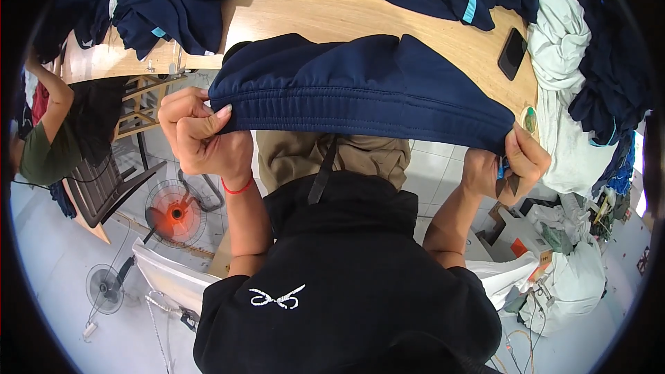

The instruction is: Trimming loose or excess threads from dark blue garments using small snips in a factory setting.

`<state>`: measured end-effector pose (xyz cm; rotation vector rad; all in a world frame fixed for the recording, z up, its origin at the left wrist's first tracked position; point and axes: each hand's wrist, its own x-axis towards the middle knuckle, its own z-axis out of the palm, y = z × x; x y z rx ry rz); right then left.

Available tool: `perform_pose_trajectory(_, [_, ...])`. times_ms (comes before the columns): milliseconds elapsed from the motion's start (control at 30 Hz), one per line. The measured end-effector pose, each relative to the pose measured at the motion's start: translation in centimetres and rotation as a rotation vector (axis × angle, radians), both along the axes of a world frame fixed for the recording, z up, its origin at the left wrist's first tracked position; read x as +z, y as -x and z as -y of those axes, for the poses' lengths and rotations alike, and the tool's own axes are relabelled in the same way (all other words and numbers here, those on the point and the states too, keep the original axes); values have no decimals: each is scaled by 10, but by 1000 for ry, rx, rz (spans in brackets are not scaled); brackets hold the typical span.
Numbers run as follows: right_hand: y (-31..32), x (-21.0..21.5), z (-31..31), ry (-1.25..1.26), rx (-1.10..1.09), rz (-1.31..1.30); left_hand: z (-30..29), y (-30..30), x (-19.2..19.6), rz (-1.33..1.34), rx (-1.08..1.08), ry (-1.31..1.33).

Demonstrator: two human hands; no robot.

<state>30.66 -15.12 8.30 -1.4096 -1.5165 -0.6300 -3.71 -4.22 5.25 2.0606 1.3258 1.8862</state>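
Note:
A navy blue garment (360,83) with a stitched elastic waistband is stretched between my two hands over the edge of a wooden table (312,7). My left hand (201,131) grips the waistband's left end in a closed fist; a red string circles that wrist. My right hand (516,163) pinches the right end of the waistband and also holds a small blue-handled tool against it. Below the garment I see my tan trousers and black top.
Heaps of navy clothes (166,0) lie at the table's far left and far right. A black phone (512,53) rests on the table beside a pale green cloth pile (561,48). Another person sits at the left. Two floor fans (173,213) stand below.

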Motion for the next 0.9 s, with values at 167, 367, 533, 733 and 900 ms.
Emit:
perform_pose_trajectory(167, [2,4,0,0,-48,35,-2,-3,2,16,9,-23])
perform_pose_trajectory(367, [1,4,-1,0,-37,57,-2,-2,3,13,11,-35])
perform_pose_trajectory(533, [2,-1,-3,0,-30,31,-1,-3,0,40,-4,-18])
perform_pose_trajectory(733, [31,-14,-21,269,162,-151,-20,-1,-50,-403,-59,630])
perform_pose_trajectory(900, [50,-35,-28,461,185,-379,15,-64,-36,-525,-189,501])
